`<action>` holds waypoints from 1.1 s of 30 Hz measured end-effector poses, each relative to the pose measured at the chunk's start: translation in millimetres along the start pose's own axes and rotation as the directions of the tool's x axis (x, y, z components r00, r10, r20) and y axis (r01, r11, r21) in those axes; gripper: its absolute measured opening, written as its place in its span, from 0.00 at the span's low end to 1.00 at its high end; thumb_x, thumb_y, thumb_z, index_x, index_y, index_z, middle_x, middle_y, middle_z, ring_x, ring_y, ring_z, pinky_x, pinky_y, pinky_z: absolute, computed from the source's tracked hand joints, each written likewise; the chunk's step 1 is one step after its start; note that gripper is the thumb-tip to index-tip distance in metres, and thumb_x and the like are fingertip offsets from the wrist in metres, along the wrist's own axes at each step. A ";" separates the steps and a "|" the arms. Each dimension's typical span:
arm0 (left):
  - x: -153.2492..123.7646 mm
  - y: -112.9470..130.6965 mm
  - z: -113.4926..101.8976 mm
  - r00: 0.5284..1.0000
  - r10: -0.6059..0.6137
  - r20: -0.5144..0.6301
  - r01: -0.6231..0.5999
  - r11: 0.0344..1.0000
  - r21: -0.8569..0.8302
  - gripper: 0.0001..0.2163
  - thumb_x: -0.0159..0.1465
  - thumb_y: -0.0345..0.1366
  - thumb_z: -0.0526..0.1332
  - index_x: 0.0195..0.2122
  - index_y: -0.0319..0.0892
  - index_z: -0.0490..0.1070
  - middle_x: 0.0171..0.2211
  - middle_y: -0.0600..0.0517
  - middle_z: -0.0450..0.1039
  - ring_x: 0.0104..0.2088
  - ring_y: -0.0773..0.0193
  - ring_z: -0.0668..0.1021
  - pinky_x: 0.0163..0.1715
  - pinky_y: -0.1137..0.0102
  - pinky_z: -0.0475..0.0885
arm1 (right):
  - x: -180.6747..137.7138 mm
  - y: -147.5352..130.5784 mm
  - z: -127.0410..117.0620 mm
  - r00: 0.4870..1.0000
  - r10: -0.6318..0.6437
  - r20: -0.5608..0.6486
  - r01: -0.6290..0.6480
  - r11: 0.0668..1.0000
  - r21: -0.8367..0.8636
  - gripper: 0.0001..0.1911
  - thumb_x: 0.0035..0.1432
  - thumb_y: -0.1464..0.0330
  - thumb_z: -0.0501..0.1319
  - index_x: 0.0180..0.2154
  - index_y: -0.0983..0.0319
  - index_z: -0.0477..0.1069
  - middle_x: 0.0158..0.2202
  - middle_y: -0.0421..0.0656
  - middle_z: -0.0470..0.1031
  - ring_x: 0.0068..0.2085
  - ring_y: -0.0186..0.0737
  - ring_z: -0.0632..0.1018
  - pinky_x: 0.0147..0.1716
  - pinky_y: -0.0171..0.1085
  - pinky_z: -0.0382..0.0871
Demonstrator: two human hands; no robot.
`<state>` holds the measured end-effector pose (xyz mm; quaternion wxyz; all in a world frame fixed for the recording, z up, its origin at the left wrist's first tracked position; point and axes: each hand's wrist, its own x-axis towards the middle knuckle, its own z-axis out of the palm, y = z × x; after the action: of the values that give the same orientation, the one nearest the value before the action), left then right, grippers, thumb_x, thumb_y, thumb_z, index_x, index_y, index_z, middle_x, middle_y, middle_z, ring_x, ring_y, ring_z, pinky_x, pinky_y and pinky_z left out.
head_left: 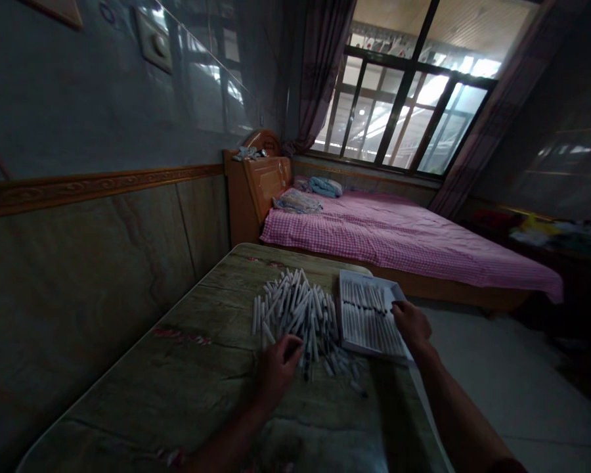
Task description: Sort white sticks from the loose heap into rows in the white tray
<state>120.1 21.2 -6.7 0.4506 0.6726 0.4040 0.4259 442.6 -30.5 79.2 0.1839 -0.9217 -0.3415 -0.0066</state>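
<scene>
A heap of slim white pen-like sticks [295, 302], some with dark ends, lies on the table. My left hand [278, 368] is at the near edge of this heap, fingers curled together; whatever they may hold is hidden. To the right of the heap stands a shallow white box [374, 351], with similar sticks [372, 325] laid side by side in two rows. Over the box's right side is my right hand [412, 323], its fingers pinched close to the end of the upper row. Any object in that pinch is too dark and small to make out.
Short pale pieces, perhaps caps [342, 361], are scattered before the heap. The patterned table [187, 381] runs along a tiled wall [103, 263]. Beyond it stands a bed [374, 226] with a pink checked cover, below a window. Floor [487, 361] shows at right.
</scene>
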 end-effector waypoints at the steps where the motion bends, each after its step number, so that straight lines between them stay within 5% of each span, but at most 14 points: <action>1: -1.3 1.6 -0.4 0.999 0.022 0.037 -0.025 0.996 0.091 0.04 0.57 0.35 0.63 0.34 0.45 0.75 0.31 0.52 0.79 0.33 0.59 0.80 0.36 0.68 0.71 | -10.2 -4.3 -0.6 0.999 -0.045 -0.016 0.046 0.999 0.024 0.21 0.64 0.63 0.50 0.51 0.58 0.75 0.47 0.49 0.79 0.46 0.46 0.79 0.38 0.35 0.67; 4: -4.7 9.2 -2.2 0.988 0.069 0.140 -0.116 0.925 0.361 0.07 0.56 0.29 0.64 0.35 0.46 0.75 0.34 0.52 0.78 0.38 0.59 0.79 0.40 0.68 0.69 | -54.7 -21.8 4.4 0.975 -0.220 -0.037 0.223 0.968 0.114 0.19 0.64 0.62 0.52 0.51 0.55 0.74 0.46 0.43 0.80 0.45 0.39 0.79 0.40 0.31 0.66; 7: -7.0 15.3 -3.5 0.979 0.080 0.189 -0.171 0.825 0.538 0.07 0.58 0.30 0.64 0.37 0.45 0.74 0.37 0.51 0.76 0.42 0.58 0.77 0.42 0.68 0.67 | -110.5 -43.0 20.6 0.877 -0.479 -0.039 0.476 0.853 0.216 0.15 0.64 0.65 0.53 0.44 0.57 0.77 0.41 0.43 0.80 0.40 0.40 0.80 0.37 0.33 0.66; 10: -8.3 16.1 -4.2 0.980 0.076 0.186 -0.179 0.751 0.635 0.06 0.59 0.33 0.64 0.38 0.45 0.74 0.39 0.50 0.75 0.43 0.57 0.76 0.44 0.67 0.67 | -156.4 -62.3 42.8 0.818 -0.574 0.048 0.559 0.811 0.173 0.13 0.64 0.69 0.53 0.42 0.56 0.76 0.40 0.42 0.79 0.39 0.39 0.79 0.34 0.32 0.63; 18: -9.7 17.9 -6.2 0.985 0.074 0.155 -0.164 0.665 0.729 0.04 0.61 0.34 0.62 0.37 0.45 0.72 0.39 0.48 0.75 0.43 0.55 0.75 0.44 0.66 0.66 | -185.7 -79.9 76.7 0.867 -0.495 0.059 0.494 0.869 0.028 0.15 0.63 0.70 0.55 0.51 0.57 0.70 0.45 0.45 0.75 0.45 0.42 0.76 0.37 0.34 0.64; 24: -9.4 20.1 -4.2 0.990 0.058 0.128 -0.138 0.594 0.793 0.05 0.60 0.36 0.62 0.38 0.45 0.71 0.39 0.48 0.75 0.43 0.54 0.75 0.43 0.65 0.66 | -182.8 -85.9 76.1 0.889 -0.448 0.096 0.454 0.890 -0.046 0.08 0.66 0.66 0.53 0.40 0.59 0.70 0.42 0.46 0.74 0.43 0.43 0.76 0.32 0.34 0.63; 33: -8.7 19.1 -4.8 0.991 0.066 0.120 -0.136 0.581 0.802 0.06 0.61 0.32 0.60 0.40 0.44 0.71 0.40 0.47 0.75 0.43 0.54 0.76 0.43 0.65 0.66 | -182.6 -90.8 74.6 0.907 -0.399 0.131 0.409 0.910 -0.059 0.10 0.67 0.69 0.50 0.39 0.62 0.69 0.40 0.49 0.76 0.40 0.43 0.79 0.30 0.35 0.64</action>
<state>115.9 9.3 10.7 0.0863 0.8413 0.4968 0.1948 236.7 -55.9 14.9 0.1187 -0.8367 -0.5347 -0.0055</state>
